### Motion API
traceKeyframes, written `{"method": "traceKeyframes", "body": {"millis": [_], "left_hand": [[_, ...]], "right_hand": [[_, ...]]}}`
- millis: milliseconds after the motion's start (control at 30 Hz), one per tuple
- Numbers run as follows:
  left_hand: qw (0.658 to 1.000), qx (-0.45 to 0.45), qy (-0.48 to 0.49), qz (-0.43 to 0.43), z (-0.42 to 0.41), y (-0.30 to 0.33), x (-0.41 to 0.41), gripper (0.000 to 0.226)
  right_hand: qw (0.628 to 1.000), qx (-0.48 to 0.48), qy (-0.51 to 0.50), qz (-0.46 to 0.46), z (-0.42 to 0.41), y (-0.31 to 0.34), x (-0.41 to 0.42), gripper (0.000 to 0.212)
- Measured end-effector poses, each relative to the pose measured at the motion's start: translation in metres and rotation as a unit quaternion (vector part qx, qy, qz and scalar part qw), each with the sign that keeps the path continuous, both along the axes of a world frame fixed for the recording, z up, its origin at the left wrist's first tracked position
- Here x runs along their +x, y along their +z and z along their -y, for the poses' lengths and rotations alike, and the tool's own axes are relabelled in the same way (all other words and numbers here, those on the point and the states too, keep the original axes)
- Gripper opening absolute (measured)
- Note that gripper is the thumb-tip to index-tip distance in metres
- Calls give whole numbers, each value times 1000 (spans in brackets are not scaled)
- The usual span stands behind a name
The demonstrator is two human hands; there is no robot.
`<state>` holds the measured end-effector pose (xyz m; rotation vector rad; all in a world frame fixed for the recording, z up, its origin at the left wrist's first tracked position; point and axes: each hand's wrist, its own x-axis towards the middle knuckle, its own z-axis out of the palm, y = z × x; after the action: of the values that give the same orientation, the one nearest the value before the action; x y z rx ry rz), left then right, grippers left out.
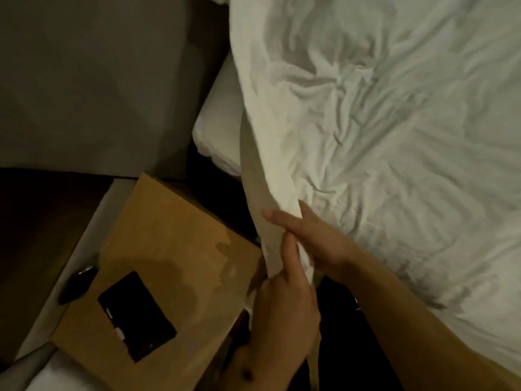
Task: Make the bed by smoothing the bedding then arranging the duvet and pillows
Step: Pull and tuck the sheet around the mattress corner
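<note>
Duvet [380, 114], white and rumpled, covers the bed right of a brown box [158, 249]. At its hanging edge, the left hand [284, 303] and right hand [313, 235] both clench the fabric, probably to pull it straight.

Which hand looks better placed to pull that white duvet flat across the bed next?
The right hand, probably: it grips the duvet edge higher up, nearer the bed. The left hand pinches the same edge lower down.
</note>
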<state>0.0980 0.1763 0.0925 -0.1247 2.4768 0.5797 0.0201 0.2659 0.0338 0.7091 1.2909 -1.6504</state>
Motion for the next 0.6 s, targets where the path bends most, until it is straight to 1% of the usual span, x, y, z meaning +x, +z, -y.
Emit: {"method": "traceKeyframes", "body": {"millis": [33,67,100,133,167,200,233,267,300,333,400,467,533,600], "left_hand": [[999,17,-29,-13,-3,7,10,94],[997,42,-58,8,-8,16,17,92],[995,67,-57,36,-14,20,24,89],[989,116,-33,91,-18,17,30,85],[981,152,-12,121,-15,15,30,81],[981,166,20,103,-11,10,23,76],[979,175,87,58,-4,2,13,71],[968,191,162,23,2,-6,1,68],[958,190,215,1,8,-15,-16,68],[953,182,242,-11,12,-24,-32,73],[957,174,230,1,11,-42,-67,90],[962,185,199,12,-6,-59,-101,101],[970,188,155,-1,-29,-74,-129,107],[977,187,93,-42,-55,-80,-151,105]], "right_hand": [[999,23,21,-13,-9,1,4,88],[996,61,60,-26,-18,2,10,77],[989,104,96,-38,-27,1,16,67],[981,145,121,-44,-36,0,23,55],[974,176,134,-48,-44,-3,30,45],[969,201,137,-52,-52,-4,37,39],[964,217,139,-59,-60,-3,43,36],[961,228,144,-67,-67,-3,49,35],[958,237,147,-73,-74,-2,54,33],[956,243,143,-77,-80,-2,60,32],[956,246,126,-95,-92,-1,72,31],[955,252,105,-120,-102,1,84,34],[950,269,49,-151,-110,1,99,33],[930,317,-26,-184,-120,1,118,28]]}}
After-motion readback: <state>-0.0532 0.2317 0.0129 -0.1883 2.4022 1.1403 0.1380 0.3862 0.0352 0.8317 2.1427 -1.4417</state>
